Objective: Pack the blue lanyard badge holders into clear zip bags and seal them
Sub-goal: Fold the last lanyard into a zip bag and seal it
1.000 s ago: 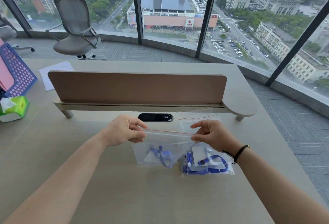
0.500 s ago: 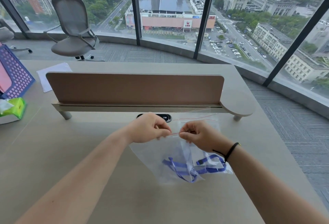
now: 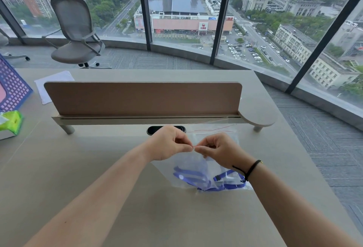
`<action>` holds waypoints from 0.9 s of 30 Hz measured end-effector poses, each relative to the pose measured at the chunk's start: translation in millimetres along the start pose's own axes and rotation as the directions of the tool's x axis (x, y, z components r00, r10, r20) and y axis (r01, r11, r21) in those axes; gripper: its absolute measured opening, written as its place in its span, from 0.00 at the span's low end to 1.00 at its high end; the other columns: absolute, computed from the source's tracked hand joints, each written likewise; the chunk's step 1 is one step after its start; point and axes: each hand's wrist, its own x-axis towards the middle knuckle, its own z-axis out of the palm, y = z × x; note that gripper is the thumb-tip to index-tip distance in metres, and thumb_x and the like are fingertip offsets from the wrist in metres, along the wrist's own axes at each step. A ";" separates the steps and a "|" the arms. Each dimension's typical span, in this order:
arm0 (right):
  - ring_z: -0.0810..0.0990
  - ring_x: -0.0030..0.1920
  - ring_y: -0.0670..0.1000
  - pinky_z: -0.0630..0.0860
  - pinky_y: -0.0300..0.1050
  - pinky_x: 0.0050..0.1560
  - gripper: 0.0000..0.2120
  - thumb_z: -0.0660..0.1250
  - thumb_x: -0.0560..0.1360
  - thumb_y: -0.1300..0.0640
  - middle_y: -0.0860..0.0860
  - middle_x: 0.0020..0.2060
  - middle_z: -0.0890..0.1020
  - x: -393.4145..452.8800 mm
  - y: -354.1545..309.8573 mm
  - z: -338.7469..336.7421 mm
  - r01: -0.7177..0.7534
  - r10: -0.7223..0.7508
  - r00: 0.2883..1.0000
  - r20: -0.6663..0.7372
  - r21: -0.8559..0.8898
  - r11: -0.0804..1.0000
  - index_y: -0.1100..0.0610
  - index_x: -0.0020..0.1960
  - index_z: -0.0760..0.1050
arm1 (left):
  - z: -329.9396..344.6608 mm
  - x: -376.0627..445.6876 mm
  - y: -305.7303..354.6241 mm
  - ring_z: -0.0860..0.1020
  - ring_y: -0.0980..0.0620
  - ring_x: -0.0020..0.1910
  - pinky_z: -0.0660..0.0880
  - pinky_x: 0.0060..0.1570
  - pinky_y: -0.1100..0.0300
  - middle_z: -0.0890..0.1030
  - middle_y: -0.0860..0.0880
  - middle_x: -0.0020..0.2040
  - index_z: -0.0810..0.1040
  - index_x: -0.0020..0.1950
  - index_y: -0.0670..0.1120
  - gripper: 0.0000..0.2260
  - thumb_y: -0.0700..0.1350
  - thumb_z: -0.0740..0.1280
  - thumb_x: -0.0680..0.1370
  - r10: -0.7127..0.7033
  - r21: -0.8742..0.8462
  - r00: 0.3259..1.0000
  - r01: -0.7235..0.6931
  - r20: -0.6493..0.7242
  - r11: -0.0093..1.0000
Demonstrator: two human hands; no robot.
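Left hand (image 3: 167, 142) and right hand (image 3: 218, 149) meet, fingers pinching zip bag (image 3: 188, 165) top; blue lanyard (image 3: 194, 178) inside, at 6 o'clock of hands.

Two hands, left hand (image 3: 169, 144) and right hand (image 3: 220, 152), meet at one worktop (image 3: 98, 168). One office chair (image 3: 76, 30) and one tissue box (image 3: 9, 124) show. At least two zip bags (image 3: 188, 166) lie there; the exact count is unclear.

**Blue, clear and beige on the desk**

Just below the hands, a blue lanyard (image 3: 193, 176) is showing through a clear zip bag (image 3: 188, 163) edged with a thin red line. A black band (image 3: 253, 168) is circling the right wrist. Far left of the hands, a purple grid-patterned basket (image 3: 13, 89) and a lime-green tissue pack (image 3: 11, 122) are sitting on the beige desk (image 3: 78, 168).
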 end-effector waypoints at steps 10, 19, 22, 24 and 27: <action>0.76 0.31 0.44 0.75 0.37 0.37 0.07 0.73 0.74 0.55 0.46 0.29 0.81 -3.3 -1.8 -3.2 0.033 -0.028 0.997 -0.073 0.062 0.998 0.56 0.38 0.83 | -0.2 -0.3 4.6 0.76 0.68 0.32 0.71 0.39 0.74 0.84 0.57 0.37 0.88 0.47 0.46 0.03 0.44 0.76 0.75 0.059 -0.028 0.998 -0.060 -0.025 0.998; 0.77 0.31 0.46 0.76 0.45 0.38 0.09 0.73 0.74 0.55 0.46 0.28 0.81 -4.7 3.4 0.0 0.039 -0.030 0.993 -0.115 0.077 0.996 0.51 0.35 0.81 | 1.1 -1.5 7.7 0.74 0.67 0.30 0.71 0.37 0.73 0.83 0.53 0.38 0.87 0.47 0.44 0.04 0.44 0.74 0.76 0.062 0.002 0.998 -0.062 -0.013 0.998; 0.77 0.32 0.50 0.79 0.53 0.40 0.09 0.72 0.75 0.55 0.48 0.28 0.81 -6.6 3.3 -0.7 0.052 -0.041 0.992 -0.118 0.089 0.995 0.53 0.36 0.82 | 3.5 1.0 8.9 0.73 0.64 0.29 0.70 0.35 0.72 0.80 0.56 0.35 0.86 0.46 0.45 0.04 0.45 0.73 0.77 0.065 0.015 0.998 -0.065 0.001 0.998; 0.76 0.32 0.52 0.79 0.56 0.40 0.09 0.72 0.75 0.55 0.48 0.29 0.81 -8.0 3.9 -1.2 0.061 -0.049 0.991 -0.123 0.100 0.993 0.54 0.37 0.82 | 6.4 3.5 8.4 0.72 0.63 0.29 0.70 0.35 0.70 0.79 0.56 0.34 0.85 0.45 0.46 0.04 0.45 0.73 0.77 0.068 0.017 0.998 -0.068 0.014 0.998; 0.77 0.32 0.52 0.79 0.57 0.41 0.09 0.72 0.75 0.56 0.48 0.28 0.81 -9.6 5.3 -2.4 0.072 -0.058 0.990 -0.127 0.103 0.992 0.52 0.36 0.81 | 10.9 5.9 9.3 0.71 0.64 0.27 0.68 0.32 0.71 0.77 0.57 0.33 0.85 0.46 0.45 0.04 0.45 0.72 0.78 0.077 0.018 0.997 -0.077 0.028 0.997</action>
